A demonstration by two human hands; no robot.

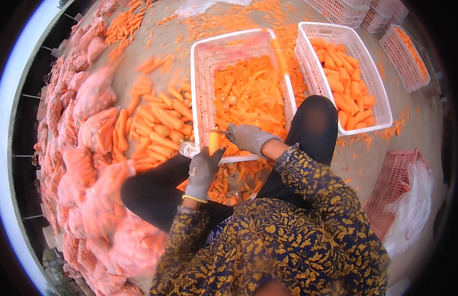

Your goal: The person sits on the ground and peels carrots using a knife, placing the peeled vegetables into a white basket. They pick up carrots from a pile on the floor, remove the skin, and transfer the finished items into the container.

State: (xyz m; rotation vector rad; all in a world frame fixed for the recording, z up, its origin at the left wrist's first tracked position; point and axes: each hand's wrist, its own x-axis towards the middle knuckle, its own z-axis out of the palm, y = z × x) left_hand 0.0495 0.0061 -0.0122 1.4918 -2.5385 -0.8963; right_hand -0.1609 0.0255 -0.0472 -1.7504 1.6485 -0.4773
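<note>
My left hand (203, 172), in a grey work glove, grips a peeled, paler carrot (214, 142) upright at the near edge of a white plastic crate (204, 92). In my right hand (250, 138), gloved the same way, is a thin knife or peeler (220, 131); its blade meets the carrot's top end. Which tool it is I cannot tell. Orange carrot peelings and cut ends (251, 92) lie inside the crate, below and beyond my hands.
Loose whole carrots (162, 125) lie left of the crate, beside stacked pink mesh bags (103, 199) of carrots. A second white crate (380, 100) on the right holds peeled carrots (349, 83). A red crate (390, 185) with clear plastic film (414, 203) lies at the lower right.
</note>
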